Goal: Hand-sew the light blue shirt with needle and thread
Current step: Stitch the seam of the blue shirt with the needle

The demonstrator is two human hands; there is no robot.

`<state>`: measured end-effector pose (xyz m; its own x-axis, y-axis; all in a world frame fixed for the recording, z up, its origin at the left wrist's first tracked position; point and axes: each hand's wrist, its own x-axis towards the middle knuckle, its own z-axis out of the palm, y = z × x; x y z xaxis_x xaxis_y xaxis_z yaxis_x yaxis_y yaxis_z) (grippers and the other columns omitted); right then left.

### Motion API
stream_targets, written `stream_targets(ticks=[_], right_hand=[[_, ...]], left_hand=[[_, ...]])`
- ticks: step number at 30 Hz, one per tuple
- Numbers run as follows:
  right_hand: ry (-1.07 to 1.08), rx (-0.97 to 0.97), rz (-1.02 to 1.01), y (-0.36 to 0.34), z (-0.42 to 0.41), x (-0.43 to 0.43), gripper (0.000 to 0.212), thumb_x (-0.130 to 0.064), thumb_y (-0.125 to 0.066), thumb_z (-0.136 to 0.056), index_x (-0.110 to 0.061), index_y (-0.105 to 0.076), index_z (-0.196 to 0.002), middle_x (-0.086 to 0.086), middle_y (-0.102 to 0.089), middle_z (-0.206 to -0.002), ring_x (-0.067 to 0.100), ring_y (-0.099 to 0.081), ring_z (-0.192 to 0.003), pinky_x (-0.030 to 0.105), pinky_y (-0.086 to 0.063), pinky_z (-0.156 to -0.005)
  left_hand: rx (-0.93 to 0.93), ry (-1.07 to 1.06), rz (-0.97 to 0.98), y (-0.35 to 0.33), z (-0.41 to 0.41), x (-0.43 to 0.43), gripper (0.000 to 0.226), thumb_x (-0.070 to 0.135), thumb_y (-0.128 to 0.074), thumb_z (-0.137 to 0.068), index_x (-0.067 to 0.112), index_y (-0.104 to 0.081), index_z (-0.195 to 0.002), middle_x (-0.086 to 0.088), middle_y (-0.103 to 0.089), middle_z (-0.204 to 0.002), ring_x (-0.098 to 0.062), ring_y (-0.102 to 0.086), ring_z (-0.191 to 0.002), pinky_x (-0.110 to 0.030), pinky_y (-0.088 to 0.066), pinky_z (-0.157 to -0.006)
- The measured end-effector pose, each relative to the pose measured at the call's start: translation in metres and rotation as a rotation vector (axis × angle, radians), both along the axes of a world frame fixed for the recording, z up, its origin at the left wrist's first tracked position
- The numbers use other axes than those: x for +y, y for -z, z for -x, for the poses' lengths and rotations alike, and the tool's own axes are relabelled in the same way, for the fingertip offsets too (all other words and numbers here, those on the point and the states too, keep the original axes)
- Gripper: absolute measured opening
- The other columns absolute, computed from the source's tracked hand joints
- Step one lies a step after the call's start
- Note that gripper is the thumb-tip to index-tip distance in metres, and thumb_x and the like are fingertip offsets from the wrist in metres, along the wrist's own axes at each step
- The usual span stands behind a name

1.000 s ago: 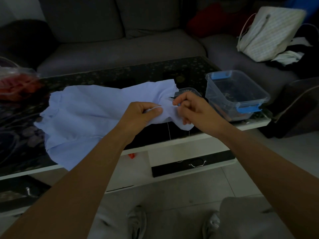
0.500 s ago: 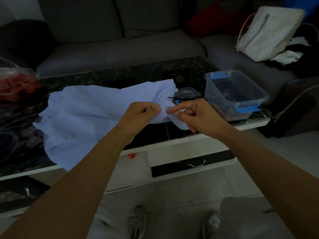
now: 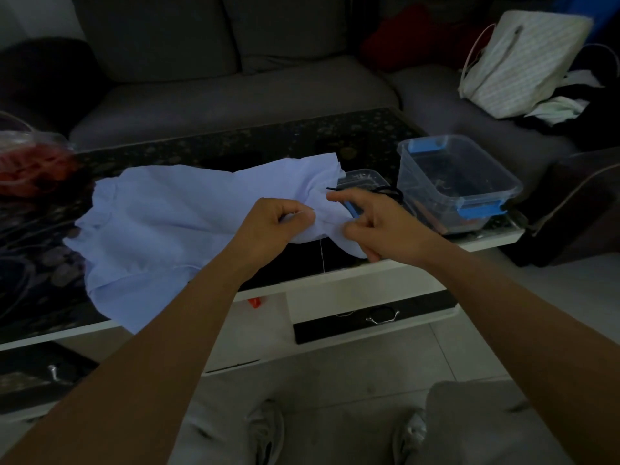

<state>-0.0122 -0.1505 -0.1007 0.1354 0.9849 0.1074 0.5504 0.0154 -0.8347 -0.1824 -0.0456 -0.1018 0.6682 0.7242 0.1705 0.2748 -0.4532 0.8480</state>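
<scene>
The light blue shirt [image 3: 174,223] lies spread on the dark glass table [image 3: 235,146], with its right end lifted between my hands. My left hand [image 3: 275,226] pinches a fold of the cloth between thumb and fingers; a short pale glint at its thumb may be the needle. My right hand [image 3: 379,226] holds the end of the shirt between thumb and curled lower fingers, with its index finger stretched left over the fabric. A thin pale thread [image 3: 321,255] hangs down from the cloth between the two hands.
A clear plastic box with blue clips [image 3: 459,182] stands at the table's right end. A small clear container [image 3: 362,176] and black scissors [image 3: 385,191] lie just behind my right hand. A red-filled plastic bag [image 3: 30,162] sits far left. A grey sofa lies beyond.
My right hand has gone from a tight pinch at the fold to a looser hold with the index finger stretched out. The left hand keeps its grip.
</scene>
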Motion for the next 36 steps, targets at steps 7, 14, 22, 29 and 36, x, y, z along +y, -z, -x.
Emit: stream_targets(ticks=[7,14,22,29,36], right_hand=[[-0.016,-0.035,0.049,0.002,0.005,0.001,0.016,-0.001,-0.049,-0.093,-0.016,-0.056,-0.092,-0.004,-0.050,-0.037,0.004,-0.044,-0.034,0.014,-0.038,-0.043],[0.011,-0.030,0.028,0.002,0.008,0.003,0.013,-0.001,-0.049,-0.093,-0.011,-0.057,-0.095,0.002,-0.053,-0.044,0.007,-0.048,-0.038,0.018,-0.042,-0.044],[-0.011,0.040,0.011,0.001,0.005,0.003,0.022,-0.003,-0.048,-0.096,-0.014,-0.061,-0.111,0.006,-0.057,-0.048,0.007,-0.050,-0.040,0.018,-0.043,-0.044],[-0.043,0.084,0.033,-0.001,0.001,0.002,0.020,-0.005,-0.049,-0.098,-0.015,-0.062,-0.109,0.002,-0.053,-0.046,0.004,-0.046,-0.040,0.015,-0.039,-0.045],[-0.058,0.145,0.016,-0.001,-0.002,0.002,0.019,-0.006,-0.047,-0.099,-0.007,-0.063,-0.109,0.004,-0.053,-0.051,0.008,-0.048,-0.046,0.015,-0.040,-0.049]], left_hand=[[0.020,-0.029,-0.075,0.006,-0.001,0.005,0.016,0.019,-0.061,-0.092,0.009,-0.073,-0.090,-0.005,-0.069,-0.080,0.001,-0.059,-0.069,-0.009,-0.046,-0.066],[0.024,-0.078,-0.113,0.006,-0.003,0.006,0.012,0.021,-0.064,-0.089,0.014,-0.071,-0.083,0.012,-0.062,-0.070,0.009,-0.056,-0.063,-0.004,-0.041,-0.060],[0.028,-0.048,-0.078,0.005,0.001,0.008,0.014,0.021,-0.062,-0.091,0.012,-0.073,-0.087,0.004,-0.066,-0.075,0.005,-0.057,-0.066,-0.006,-0.043,-0.063],[0.038,-0.021,0.012,-0.001,0.002,0.003,0.013,0.022,-0.060,-0.092,0.018,-0.071,-0.086,0.006,-0.065,-0.076,0.008,-0.058,-0.067,-0.003,-0.043,-0.061],[0.034,0.088,0.149,-0.007,0.007,0.001,0.018,0.023,-0.052,-0.096,0.022,-0.071,-0.093,0.005,-0.070,-0.083,0.000,-0.062,-0.073,-0.009,-0.047,-0.066]])
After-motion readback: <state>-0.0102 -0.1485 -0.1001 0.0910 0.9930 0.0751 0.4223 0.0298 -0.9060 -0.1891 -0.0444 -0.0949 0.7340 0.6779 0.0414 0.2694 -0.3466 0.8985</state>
